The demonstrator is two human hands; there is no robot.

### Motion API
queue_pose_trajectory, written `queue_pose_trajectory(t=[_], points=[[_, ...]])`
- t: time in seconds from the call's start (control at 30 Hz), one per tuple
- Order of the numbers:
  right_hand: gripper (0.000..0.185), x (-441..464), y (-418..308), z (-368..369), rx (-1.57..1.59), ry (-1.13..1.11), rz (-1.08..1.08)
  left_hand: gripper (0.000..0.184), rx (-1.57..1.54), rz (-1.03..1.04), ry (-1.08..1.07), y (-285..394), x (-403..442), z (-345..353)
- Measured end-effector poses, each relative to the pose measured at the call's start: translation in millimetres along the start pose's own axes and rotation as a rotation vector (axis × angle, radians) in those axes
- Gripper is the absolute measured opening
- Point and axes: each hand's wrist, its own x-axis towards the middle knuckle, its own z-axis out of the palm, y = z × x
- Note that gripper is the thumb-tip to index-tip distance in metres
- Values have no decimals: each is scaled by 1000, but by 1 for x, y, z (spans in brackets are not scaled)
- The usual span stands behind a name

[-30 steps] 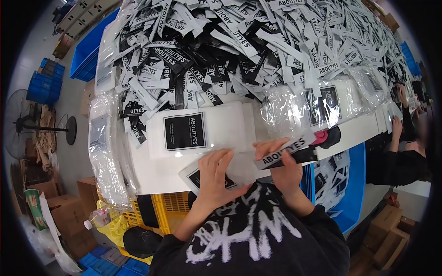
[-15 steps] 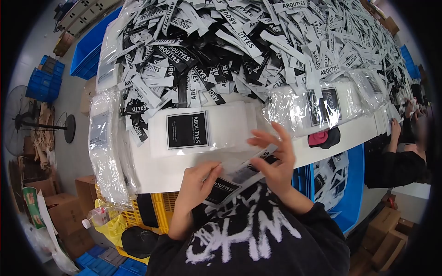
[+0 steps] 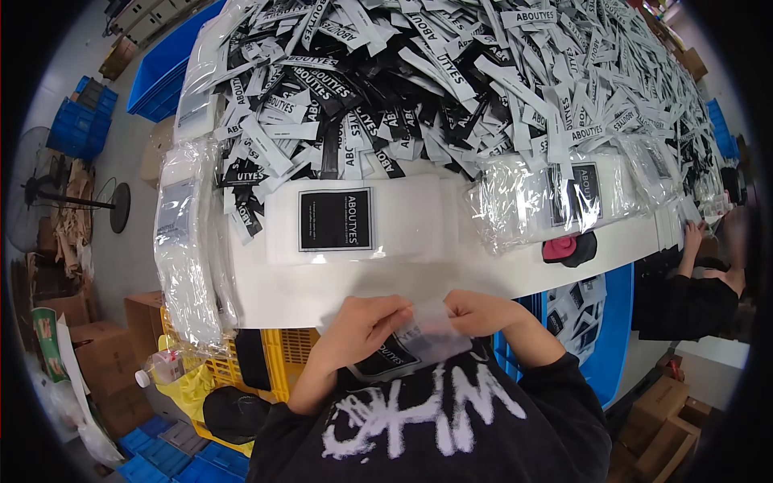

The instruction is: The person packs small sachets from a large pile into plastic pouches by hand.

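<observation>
While both hands [image 3: 366, 332] [image 3: 485, 312] pinch the clear bag [image 3: 411, 342] | bag hangs before black shirt [image 3: 431, 410]

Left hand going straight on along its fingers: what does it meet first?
Left hand would first meet the clear pouch at its fingertips, then probably the right hand just across it; depth there is hard to judge.

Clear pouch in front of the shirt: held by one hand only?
No, the left hand and the right hand both grip the upper part of the clear pouch.
</observation>
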Motion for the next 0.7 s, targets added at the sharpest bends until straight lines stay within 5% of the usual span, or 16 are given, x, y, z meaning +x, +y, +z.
queue_pose_trajectory(t=[0.2,0.4,0.5,0.53,0.7], points=[[34,3,8,8,124,155,-215,7,-18,10,113,-2,-1,6],[19,7,17,5,187,331,-19,11,-57,3,84,-1,-2,1],[15,0,-18,21,650,574,-335,11,-158,-18,217,-5,-2,-1],[11,1,-10,23,160,688,-446,11,-206,15,232,-1,4,6],[8,-9,-15,26,-108,755,-475,9,-174,73,167,17,10,14]])
